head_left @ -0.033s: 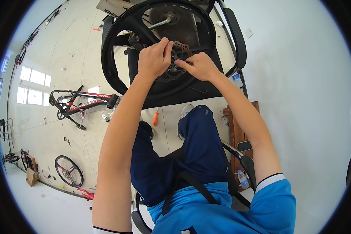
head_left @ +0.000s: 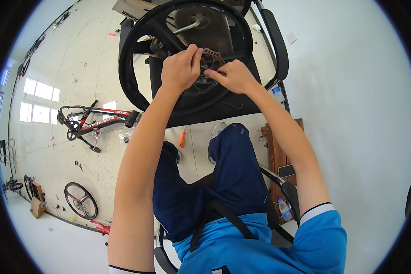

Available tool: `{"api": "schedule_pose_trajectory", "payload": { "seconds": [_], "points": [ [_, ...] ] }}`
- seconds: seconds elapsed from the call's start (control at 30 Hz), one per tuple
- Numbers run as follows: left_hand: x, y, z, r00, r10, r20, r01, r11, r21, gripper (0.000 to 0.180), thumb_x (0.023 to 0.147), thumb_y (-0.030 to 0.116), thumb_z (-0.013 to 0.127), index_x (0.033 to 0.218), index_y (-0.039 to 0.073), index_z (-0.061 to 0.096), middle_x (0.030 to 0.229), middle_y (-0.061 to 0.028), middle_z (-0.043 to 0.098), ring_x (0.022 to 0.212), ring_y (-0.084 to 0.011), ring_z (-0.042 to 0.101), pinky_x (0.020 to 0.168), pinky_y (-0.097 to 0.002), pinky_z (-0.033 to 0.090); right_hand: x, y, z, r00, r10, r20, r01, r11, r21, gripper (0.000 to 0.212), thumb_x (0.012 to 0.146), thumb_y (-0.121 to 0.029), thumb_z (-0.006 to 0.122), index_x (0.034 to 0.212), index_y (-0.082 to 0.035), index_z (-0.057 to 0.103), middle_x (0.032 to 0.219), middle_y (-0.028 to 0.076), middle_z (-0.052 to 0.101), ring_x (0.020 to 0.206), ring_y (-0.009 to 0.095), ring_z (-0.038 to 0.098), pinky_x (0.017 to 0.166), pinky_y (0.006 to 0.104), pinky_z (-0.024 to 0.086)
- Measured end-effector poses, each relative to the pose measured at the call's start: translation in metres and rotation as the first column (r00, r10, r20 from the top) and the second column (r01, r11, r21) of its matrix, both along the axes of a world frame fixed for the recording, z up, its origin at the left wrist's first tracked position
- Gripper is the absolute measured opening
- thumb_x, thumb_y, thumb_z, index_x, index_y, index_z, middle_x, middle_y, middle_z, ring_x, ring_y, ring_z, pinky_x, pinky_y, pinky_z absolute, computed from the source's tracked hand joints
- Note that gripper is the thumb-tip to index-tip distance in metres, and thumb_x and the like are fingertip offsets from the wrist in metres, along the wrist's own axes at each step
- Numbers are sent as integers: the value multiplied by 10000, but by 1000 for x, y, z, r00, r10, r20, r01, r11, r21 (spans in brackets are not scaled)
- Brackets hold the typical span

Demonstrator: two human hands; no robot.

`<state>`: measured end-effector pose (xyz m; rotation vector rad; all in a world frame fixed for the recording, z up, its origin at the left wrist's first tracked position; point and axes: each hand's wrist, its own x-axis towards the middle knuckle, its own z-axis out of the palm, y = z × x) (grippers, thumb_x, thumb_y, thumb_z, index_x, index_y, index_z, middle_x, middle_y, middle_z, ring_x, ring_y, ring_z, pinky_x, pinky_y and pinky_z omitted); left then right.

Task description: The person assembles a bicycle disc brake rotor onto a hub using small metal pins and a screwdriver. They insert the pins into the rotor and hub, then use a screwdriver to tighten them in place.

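A black bicycle wheel [head_left: 125, 77] lies flat on the seat of a black armchair [head_left: 205, 118] in front of me. At its hub sits a metal disc brake rotor [head_left: 213, 54] with holes through it. My left hand [head_left: 181, 68] is closed above the left side of the rotor, fingertips bent down toward the hub. From the right, my right hand [head_left: 234, 77] reaches in with curled fingers, its thumb pointing at the hub. What the fingers of either hand hold is hidden. An L-shaped hex key [head_left: 233, 106] rests on the seat near the rim.
An orange-handled screwdriver [head_left: 181, 139] lies on the floor by my feet. To the left are a black and red bicycle frame [head_left: 100, 119] and another wheel [head_left: 81, 201]. On the right stand a brown wooden piece [head_left: 276, 160], a phone [head_left: 286, 171] and a water bottle [head_left: 284, 210].
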<state>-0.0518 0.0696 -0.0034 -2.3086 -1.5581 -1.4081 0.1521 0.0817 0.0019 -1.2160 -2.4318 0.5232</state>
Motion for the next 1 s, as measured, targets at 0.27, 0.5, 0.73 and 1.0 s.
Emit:
{"api": "schedule_pose_trajectory", "payload": {
  "seconds": [0.27, 0.5, 0.73, 1.0],
  "points": [
    [1, 1, -2, 1000, 6, 4, -6, 1000, 16, 224, 987, 232, 600, 828, 84, 546, 611, -123, 618, 567, -346, 637, 503, -452, 481, 2, 27, 33, 944, 181, 276, -213, 973, 89, 808, 932, -683, 547, 553, 22, 656, 482, 172, 558, 490, 361, 597, 550, 413, 516],
    [2, 2, 1, 998, 6, -66, -3, 999, 41, 211, 977, 224, 613, 831, 86, 550, 597, -115, 615, 550, -335, 637, 493, -444, 494, -3, 28, 53, 856, 247, 455, -276, 961, -3, 823, 952, -696, 498, 583, 19, 669, 549, 194, 608, 566, 382, 645, 623, 452, 555],
    [-4, -2, 3, 995, 5, -95, -15, 994, -108, 93, 866, 141, 632, 911, 71, 590, 751, -201, 658, 700, -418, 661, 618, -520, 525, -50, 31, 106, 523, 316, 792, -625, 774, 103, 279, 769, -386, 707, 682, -125, 756, 732, 108, 732, 732, 320, 723, 674, 443, 578],
    [1, -2, 1, 1000, -21, -15, 20, 997, -75, 208, 984, 230, 593, 868, 73, 524, 690, -158, 627, 657, -395, 651, 568, -495, 510, -30, 21, 107, 643, 261, 720, -414, 909, 40, 621, 913, -604, 579, 712, -39, 742, 737, 203, 708, 760, 379, 717, 719, 473, 568]
  ]
}}
